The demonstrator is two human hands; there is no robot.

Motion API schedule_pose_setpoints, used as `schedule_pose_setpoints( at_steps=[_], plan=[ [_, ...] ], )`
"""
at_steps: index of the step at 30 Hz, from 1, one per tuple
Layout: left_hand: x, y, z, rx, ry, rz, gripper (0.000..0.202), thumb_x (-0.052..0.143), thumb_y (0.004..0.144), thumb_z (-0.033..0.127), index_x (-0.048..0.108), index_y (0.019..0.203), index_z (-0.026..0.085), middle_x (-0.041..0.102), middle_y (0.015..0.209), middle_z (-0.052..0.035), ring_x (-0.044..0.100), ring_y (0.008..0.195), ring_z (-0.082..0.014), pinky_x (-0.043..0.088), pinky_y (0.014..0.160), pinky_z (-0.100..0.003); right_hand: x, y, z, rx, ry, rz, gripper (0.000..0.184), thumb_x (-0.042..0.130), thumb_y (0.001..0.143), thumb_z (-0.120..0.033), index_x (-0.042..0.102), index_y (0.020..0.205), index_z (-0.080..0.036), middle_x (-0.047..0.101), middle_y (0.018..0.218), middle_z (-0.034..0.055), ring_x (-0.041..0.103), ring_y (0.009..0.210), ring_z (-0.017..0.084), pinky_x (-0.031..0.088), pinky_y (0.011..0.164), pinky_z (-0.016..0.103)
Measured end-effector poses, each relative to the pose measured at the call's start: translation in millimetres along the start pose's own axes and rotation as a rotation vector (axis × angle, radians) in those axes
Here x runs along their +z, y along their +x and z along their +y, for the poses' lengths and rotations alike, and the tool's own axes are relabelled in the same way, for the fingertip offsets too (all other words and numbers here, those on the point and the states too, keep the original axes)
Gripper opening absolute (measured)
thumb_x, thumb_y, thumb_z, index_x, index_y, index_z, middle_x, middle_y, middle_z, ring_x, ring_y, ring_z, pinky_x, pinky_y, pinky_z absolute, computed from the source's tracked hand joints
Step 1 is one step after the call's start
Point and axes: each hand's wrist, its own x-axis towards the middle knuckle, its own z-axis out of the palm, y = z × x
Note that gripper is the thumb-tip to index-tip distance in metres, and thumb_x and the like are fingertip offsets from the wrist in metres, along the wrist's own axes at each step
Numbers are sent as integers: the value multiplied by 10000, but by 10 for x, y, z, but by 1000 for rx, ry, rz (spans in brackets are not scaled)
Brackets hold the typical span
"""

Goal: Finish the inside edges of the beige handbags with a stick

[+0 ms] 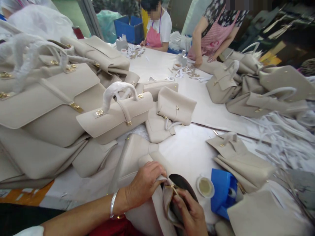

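A beige handbag point(135, 149) lies in front of me at the near edge of the table, its mouth turned toward me. My left hand point(145, 180), with a silver bangle on the wrist, is closed on the bag's upper edge beside the zip. Inside the mouth, a gold zip slider point(172, 186) shows against the lining. My right hand point(193, 211) pinches a thin pale strip point(175, 190) whose tip meets the slider; whether it is a zip pull or a stick, I cannot tell. A round dark piece point(182, 183) sits behind that hand.
Finished-looking beige handbags point(115, 113) pile up on the left, with more point(222, 83) at the far right. Right of my hands stand a small cup point(205, 187) of yellowish liquid and a blue container point(222, 191). Two people in aprons work across the table point(159, 67).
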Motion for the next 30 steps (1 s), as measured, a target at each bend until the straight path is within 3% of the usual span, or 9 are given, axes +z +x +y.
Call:
schedule_pose_setpoints(
  at_steps=[5,9,12,16,19,22,24,27,30],
  plan=[
    [14,-70,26,172,6,-12,70,521,935,103,567,954,152,612,932,-54,533,892,-189,421,807,-324,-89,-207,-74,20,-74,1,241,532,951,-373,686,1093,-253,710,1049,25,664,981,177,534,847,206],
    [69,-75,98,250,9,-34,98,475,953,114,564,935,150,602,917,-61,516,860,-187,414,790,-332,8,-381,-160,61,-80,137,264,518,954,-395,696,1043,-220,678,786,15,632,663,148,534,580,203],
    [137,-82,168,293,37,-64,137,445,969,138,562,899,146,586,885,-67,497,833,-194,411,767,-340,58,-477,-271,4,-143,248,280,489,965,-412,699,1004,-232,663,707,15,606,573,151,528,504,219],
    [182,-105,293,413,78,-64,195,406,984,144,558,861,137,562,834,-67,474,787,-192,401,715,-328,-83,-693,-360,-95,-434,344,332,470,959,-488,728,931,-281,653,634,25,621,567,175,520,455,227],
    [158,-126,389,491,85,-63,227,391,993,141,556,836,132,555,804,-65,463,761,-190,401,695,-322,-308,-998,-437,-94,-698,312,321,496,947,-485,737,896,-278,670,680,31,651,641,192,537,494,239],
    [129,-142,465,575,83,-98,206,430,987,149,553,823,132,564,799,-60,472,766,-194,413,712,-334,-520,-1278,-697,-26,-735,207,283,469,972,-398,713,957,-256,711,785,28,660,664,168,549,555,222],
    [131,-150,507,626,75,-114,187,457,980,157,552,821,134,567,795,-53,476,767,-194,415,714,-340,-615,-1343,-970,-82,-799,207,243,477,975,-353,695,1026,-258,728,867,35,674,726,163,553,618,221],
    [162,-158,552,688,67,-137,193,453,981,159,548,814,138,565,787,-51,472,759,-189,409,698,-338,-669,-1231,-1386,-276,-987,157,219,488,977,-315,681,1070,-267,717,892,44,658,781,169,526,665,260],
    [195,-166,560,735,62,-181,205,442,987,170,543,811,139,568,802,-60,478,775,-190,411,710,-343,-643,-1032,-1669,-371,-1168,96,234,456,997,-317,677,1027,-244,681,820,43,605,739,167,460,662,304]
  ],
)
